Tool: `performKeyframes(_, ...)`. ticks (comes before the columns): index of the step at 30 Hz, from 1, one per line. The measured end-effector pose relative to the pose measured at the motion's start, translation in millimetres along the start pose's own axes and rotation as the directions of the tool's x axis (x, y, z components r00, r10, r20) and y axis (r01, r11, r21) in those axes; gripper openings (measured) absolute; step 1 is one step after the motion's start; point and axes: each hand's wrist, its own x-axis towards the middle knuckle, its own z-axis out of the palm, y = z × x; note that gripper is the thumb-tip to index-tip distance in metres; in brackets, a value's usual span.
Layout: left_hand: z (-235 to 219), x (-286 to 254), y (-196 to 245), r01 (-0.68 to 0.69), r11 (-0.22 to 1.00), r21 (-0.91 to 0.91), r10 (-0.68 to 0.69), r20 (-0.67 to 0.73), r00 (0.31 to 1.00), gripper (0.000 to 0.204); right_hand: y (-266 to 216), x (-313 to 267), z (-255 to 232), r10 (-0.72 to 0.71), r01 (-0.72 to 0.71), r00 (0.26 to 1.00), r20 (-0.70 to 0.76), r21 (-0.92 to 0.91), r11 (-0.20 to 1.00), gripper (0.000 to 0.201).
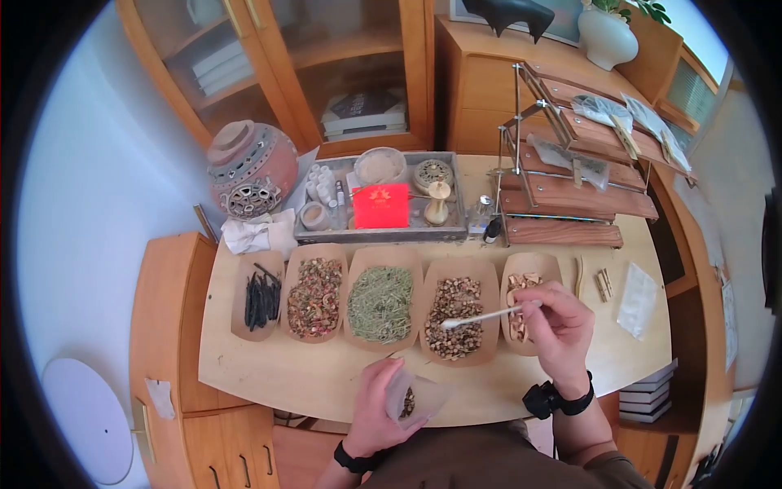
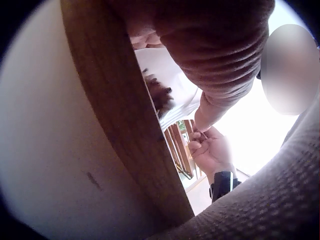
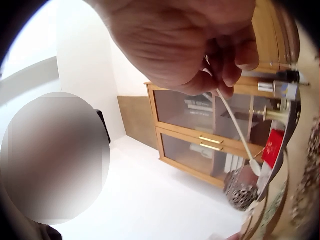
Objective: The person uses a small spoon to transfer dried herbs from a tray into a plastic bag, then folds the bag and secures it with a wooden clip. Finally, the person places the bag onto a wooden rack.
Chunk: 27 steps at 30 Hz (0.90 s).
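Note:
In the head view my right hand (image 1: pixel 560 328) pinches the handle of a small pale spoon (image 1: pixel 487 315). The spoon's bowl is over a paper tray (image 1: pixel 487 352) of brown dried buds or flower pieces (image 1: pixel 458 297). Low at the table's front edge, my left hand (image 1: pixel 375 414) grips a small translucent bag (image 1: pixel 429 395), its mouth spread and some dark dried bits inside. The left wrist view shows the bag (image 2: pixel 175 70) from below with the dark bits in it. In the right wrist view the spoon (image 3: pixel 234 121) sticks out from between thumb and fingers.
Similar trays hold black pods (image 1: pixel 261 300), mixed petals (image 1: pixel 314 297), green herb (image 1: pixel 380 303) and pale chips (image 1: pixel 518 284). Behind stand a grey tray (image 1: pixel 366 236) with a red packet (image 1: pixel 381 206), and a tiered wooden rack (image 1: pixel 562 200). A clear bag (image 1: pixel 637 300) lies at right.

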Motion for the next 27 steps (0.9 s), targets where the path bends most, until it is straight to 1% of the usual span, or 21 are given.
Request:
performKeyframes(1, 0.0, -1.9, -2.1, 0.018, 1.000, -0.014, -0.018, 0.003, 1.000, 0.094, 5.2, 1.1, -5.9, -0.014, 0.008, 0.998, -0.062, -0.101, 0.995, 0.020)
performKeyframes(2, 0.5, -4.1, -2.9, 0.041, 0.999, -0.027, -0.041, 0.009, 0.999, 0.094, 7.5, 3.9, -9.6, -0.043, 0.024, 0.995, -0.090, -0.203, 0.979, 0.018)
performKeyframes(3, 1.4, -4.2, -2.9, 0.047, 0.999, -0.028, -0.046, 0.014, 0.999, 0.094, 10.1, 4.8, -13.9, -0.035, 0.016, 0.995, -0.090, -0.203, 0.979, 0.018)
performKeyframes(5, -1.0, -2.9, -2.2, 0.005, 1.000, 0.028, -0.006, 0.013, 1.000, 0.095, 16.3, 6.1, -18.8, 0.031, -0.052, 0.997, -0.069, -0.324, 0.945, 0.017)
performKeyframes(6, -2.0, -4.4, -1.9, 0.024, 0.999, 0.038, -0.025, 0.009, 1.000, 0.095, 19.1, 6.9, -16.4, -0.002, -0.025, 0.997, -0.080, -0.344, 0.939, 0.016)
performKeyframes(9, -1.8, -3.3, -1.4, 0.007, 0.999, 0.039, -0.007, 0.001, 1.000, 0.096, 26.8, 10.1, -10.0, -0.009, -0.008, 0.999, -0.047, -0.345, 0.939, 0.016)
performKeyframes(11, -1.3, -2.8, -0.6, 0.004, 1.000, 0.005, -0.004, -0.012, 1.000, 0.095, 31.5, 10.9, -1.9, -0.011, -0.004, 0.999, -0.044, -0.323, 0.946, 0.016)
performKeyframes(13, -0.7, -3.1, -0.7, 0.000, 1.000, 0.018, 0.000, -0.022, 1.000, 0.095, 36.5, 10.3, 2.7, 0.068, -0.049, 0.996, 0.052, -0.301, 0.952, 0.016)
performKeyframes(14, 0.3, -3.0, -1.2, -0.005, 1.000, 0.027, 0.006, -0.029, 1.000, 0.095, 39.9, 9.7, 5.5, 0.066, -0.047, 0.996, 0.052, -0.301, 0.952, 0.016)
performKeyframes(15, -0.2, -5.8, -3.2, -0.008, 1.000, 0.025, 0.009, -0.029, 1.000, 0.095, 43.5, 9.0, 8.7, 0.118, -0.099, 0.991, 0.058, -0.263, 0.960, 0.016)
performKeyframes(16, -1.7, -11.8, -6.6, 0.017, 0.999, 0.038, -0.014, -0.062, 0.998, 0.097, 44.6, 8.6, 10.8, 0.171, -0.153, 0.983, 0.065, -0.225, 0.962, 0.016)
performKeyframes(17, -1.3, -16.9, -9.3, 0.042, 0.998, 0.050, -0.037, -0.093, 0.995, 0.098, 43.3, 9.1, 12.5, 0.171, -0.153, 0.983, 0.061, -0.228, 0.962, 0.016)
performKeyframes(18, 1.4, -20.5, -10.2, 0.039, 0.998, 0.047, -0.035, -0.090, 0.995, 0.098, 42.0, 10.0, 14.3, 0.218, -0.205, 0.975, 0.049, -0.187, 0.961, 0.017)
performKeyframes(19, 4.2, -23.9, -10.9, 0.025, 0.998, -0.058, -0.038, -0.241, 0.970, 0.096, 41.3, 10.7, 14.3, 0.266, -0.257, 0.963, 0.040, -0.145, 0.955, 0.017)
performKeyframes(20, 6.6, -25.4, -11.8, -0.004, 0.987, -0.159, -0.058, -0.386, 0.921, 0.095, 40.2, 11.5, 12.5, 0.267, -0.259, 0.963, 0.038, -0.147, 0.955, 0.017)
performKeyframes(21, 8.8, -24.8, -13.2, -0.003, 0.987, -0.160, -0.060, -0.385, 0.921, 0.095, 38.1, 12.4, 10.7, 0.311, -0.303, 0.950, 0.033, -0.151, 0.941, 0.017)
performKeyframes(22, 10.9, -23.9, -14.9, -0.033, 0.978, -0.206, -0.067, -0.460, 0.885, 0.099, 37.4, 12.7, 9.6, 0.354, -0.346, 0.935, 0.028, -0.153, 0.926, 0.018)
performKeyframes(23, 12.0, -23.4, -16.5, -0.067, 0.967, -0.247, -0.078, -0.531, 0.844, 0.104, 39.2, 12.5, 9.0, 0.356, -0.347, 0.934, 0.031, -0.152, 0.925, 0.018)
performKeyframes(24, 11.4, -23.7, -18.0, -0.064, 0.967, -0.245, -0.079, -0.532, 0.843, 0.104, 41.6, 12.1, 8.1, 0.331, -0.324, 0.943, 0.025, -0.149, 0.934, 0.019)
performKeyframes(26, 9.1, -24.2, -20.1, -0.044, 0.985, -0.165, -0.037, -0.455, 0.890, 0.109, 41.7, 11.4, 7.5, 0.306, -0.300, 0.952, 0.022, -0.146, 0.943, 0.019)
performKeyframes(27, 8.8, -23.9, -17.9, -0.041, 0.986, -0.161, -0.038, -0.458, 0.888, 0.109, 38.5, 11.0, 7.4, 0.290, -0.284, 0.957, 0.025, -0.133, 0.950, 0.020)
